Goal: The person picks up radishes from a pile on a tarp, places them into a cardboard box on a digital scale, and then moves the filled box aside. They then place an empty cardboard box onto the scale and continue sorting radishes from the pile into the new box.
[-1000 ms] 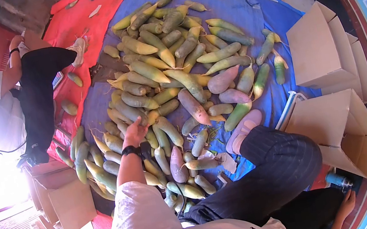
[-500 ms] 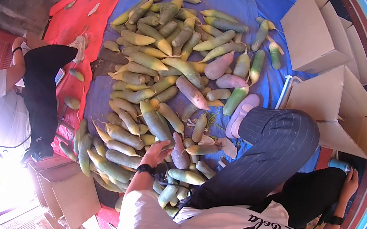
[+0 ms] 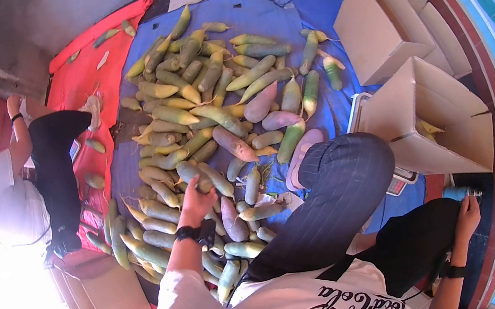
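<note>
Several green radishes [image 3: 208,115] lie heaped on the blue sheet [image 3: 319,18], with a few pinkish ones [image 3: 261,101] among them. My left hand [image 3: 195,204] is closed around the end of a green radish [image 3: 188,172] at the near left of the heap. Just below that hand lies a purplish radish [image 3: 232,219]. Far to the right, my right hand [image 3: 467,216] is beside my dark trouser leg, its fingers closed on a small blue cylindrical object [image 3: 457,192].
Open cardboard boxes [image 3: 382,40] [image 3: 389,121] stand at the right, the nearer holding something yellowish. A scale [image 3: 401,180] shows beside my knee. Another person [image 3: 4,188] sits at the left by a red sheet [image 3: 105,64]. More boxes [image 3: 111,295] stand lower left.
The view has shifted, showing more of the right side. My left hand now wraps the green radish, whose end has tipped toward the camera. My right hand remains at the blue object.
</note>
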